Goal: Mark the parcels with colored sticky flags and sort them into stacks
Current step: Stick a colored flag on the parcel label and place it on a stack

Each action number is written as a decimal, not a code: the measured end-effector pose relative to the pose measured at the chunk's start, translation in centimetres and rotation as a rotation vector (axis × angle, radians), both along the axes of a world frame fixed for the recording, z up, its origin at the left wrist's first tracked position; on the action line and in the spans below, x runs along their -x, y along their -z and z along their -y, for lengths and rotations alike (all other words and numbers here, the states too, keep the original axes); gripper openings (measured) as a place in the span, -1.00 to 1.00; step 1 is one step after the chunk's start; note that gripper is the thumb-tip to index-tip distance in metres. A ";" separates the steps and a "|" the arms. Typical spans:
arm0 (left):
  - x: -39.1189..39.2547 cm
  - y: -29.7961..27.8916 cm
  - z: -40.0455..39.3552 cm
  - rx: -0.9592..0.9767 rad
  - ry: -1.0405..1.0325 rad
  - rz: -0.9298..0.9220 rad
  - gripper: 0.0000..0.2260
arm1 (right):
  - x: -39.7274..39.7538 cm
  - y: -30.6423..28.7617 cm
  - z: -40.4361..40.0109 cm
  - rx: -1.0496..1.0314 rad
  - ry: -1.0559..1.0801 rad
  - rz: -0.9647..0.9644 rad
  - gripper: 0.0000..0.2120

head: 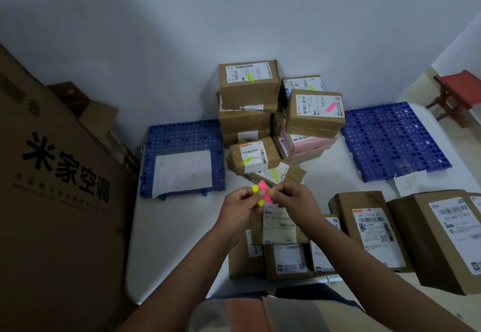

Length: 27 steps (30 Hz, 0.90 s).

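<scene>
The sticky flags [261, 193] are a small pad, yellow on one side and pink on the other. They sit right between the fingers of both hands, held up above the counter [177, 227]. The left hand [238, 202] pinches the yellow end. The right hand [291, 201] pinches the pink side, its fingers curled tight on it. It looks like the person is peeling off one pink flag, so this is the marking step.

Just under the fingers lies a brown parcel [279, 223] with a white label and no flag that I can see. The pink flag likely goes there next. That calls for a slow pull so only one flag comes off, then a press onto the label.

Past the fingertips stand the sorted stacks [276, 113]. Some parcels there show yellow flags, and one on top shows a pink flag [331, 107]. To the right of the fingers wait more unmarked parcels [406, 230]. Blue plastic mats [182, 133] lie on each side of the stacks.
</scene>
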State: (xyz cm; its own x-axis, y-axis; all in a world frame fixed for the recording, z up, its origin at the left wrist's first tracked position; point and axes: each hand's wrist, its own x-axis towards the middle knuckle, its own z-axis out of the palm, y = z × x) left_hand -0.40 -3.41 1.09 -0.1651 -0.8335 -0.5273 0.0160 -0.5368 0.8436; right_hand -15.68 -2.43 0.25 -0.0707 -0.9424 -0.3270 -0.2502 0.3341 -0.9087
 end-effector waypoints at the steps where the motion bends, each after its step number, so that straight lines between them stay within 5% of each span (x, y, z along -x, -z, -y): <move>1: 0.0 0.0 0.1 0.000 0.000 -0.005 -0.85 | 0.0 -0.1 0.1 0.011 -0.007 -0.008 -0.86; 12: -0.8 0.6 0.7 -0.065 -0.069 0.059 -0.93 | 2.2 -0.9 0.1 -0.122 0.123 0.150 -0.86; 20: -1.8 2.9 -0.2 -0.149 -0.067 0.124 -0.93 | 2.4 -0.7 -2.3 -0.484 -0.261 -0.266 -0.88; 27: -1.9 3.6 -0.7 -0.167 -0.013 0.141 -0.93 | 0.7 0.9 -4.4 -0.465 -0.193 -0.377 -0.71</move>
